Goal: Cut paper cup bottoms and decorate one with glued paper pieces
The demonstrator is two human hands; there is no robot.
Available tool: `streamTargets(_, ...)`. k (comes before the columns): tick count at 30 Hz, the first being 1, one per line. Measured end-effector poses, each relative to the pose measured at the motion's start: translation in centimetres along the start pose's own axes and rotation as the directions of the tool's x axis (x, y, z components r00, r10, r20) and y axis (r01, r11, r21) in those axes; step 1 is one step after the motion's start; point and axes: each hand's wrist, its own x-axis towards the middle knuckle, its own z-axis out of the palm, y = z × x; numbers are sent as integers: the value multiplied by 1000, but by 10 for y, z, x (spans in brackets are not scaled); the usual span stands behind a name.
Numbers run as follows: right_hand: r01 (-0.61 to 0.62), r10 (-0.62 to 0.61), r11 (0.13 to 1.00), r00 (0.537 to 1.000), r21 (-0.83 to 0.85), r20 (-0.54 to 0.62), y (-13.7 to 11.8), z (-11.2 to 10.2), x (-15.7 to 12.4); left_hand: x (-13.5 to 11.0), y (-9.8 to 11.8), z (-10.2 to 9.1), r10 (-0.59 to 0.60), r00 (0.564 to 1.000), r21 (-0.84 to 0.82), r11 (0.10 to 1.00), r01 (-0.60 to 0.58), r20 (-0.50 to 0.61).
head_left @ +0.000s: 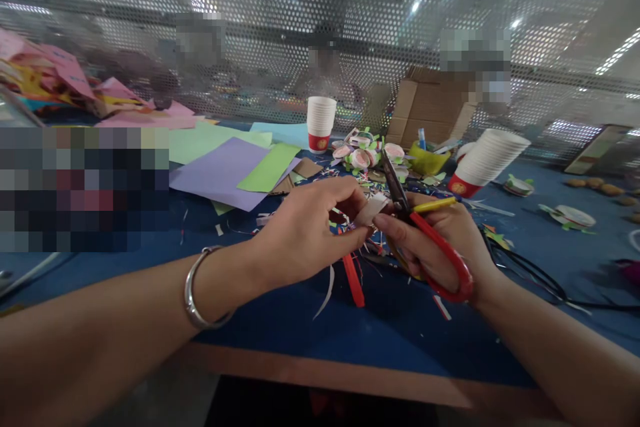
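Note:
My left hand, a silver bangle on its wrist, pinches a small white piece of paper between thumb and fingers. Scissors with red handles are held in my right hand, their dark blades pointing up and away. The right thumb touches the paper's edge as well. A slim yellow piece crosses the scissors near the right fingers; I cannot tell whether it is separate. Beneath both hands lie many paper scraps and a red strip-like object.
Purple and green sheets lie left. Stacked paper cups stand upright and tilted. Paper turtle-like crafts, a yellow container and a cardboard box sit behind; black cables lie right.

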Motion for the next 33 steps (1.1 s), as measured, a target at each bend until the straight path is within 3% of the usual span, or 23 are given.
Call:
streamTargets(5, -13, 14, 1000, 1000, -27, 21, 6, 0, 1, 1, -8, 4, -40, 999, -129, 991, 41, 8)
streamTargets(15, -46, 49, 998, 996, -44, 70, 6, -5, -1, 11, -29, -11, 31, 995, -16, 999, -33, -96)
streamTargets(21, -117, 120, 993, 980, -27, 159, 9, -14, -1, 14, -24, -16, -56, 997, -17, 998, 55, -50)
streamTargets(33, -40, -8, 991, 937, 129, 349, 3, -16, -4, 19, -35, -21, -49, 997, -110, 993, 42, -58)
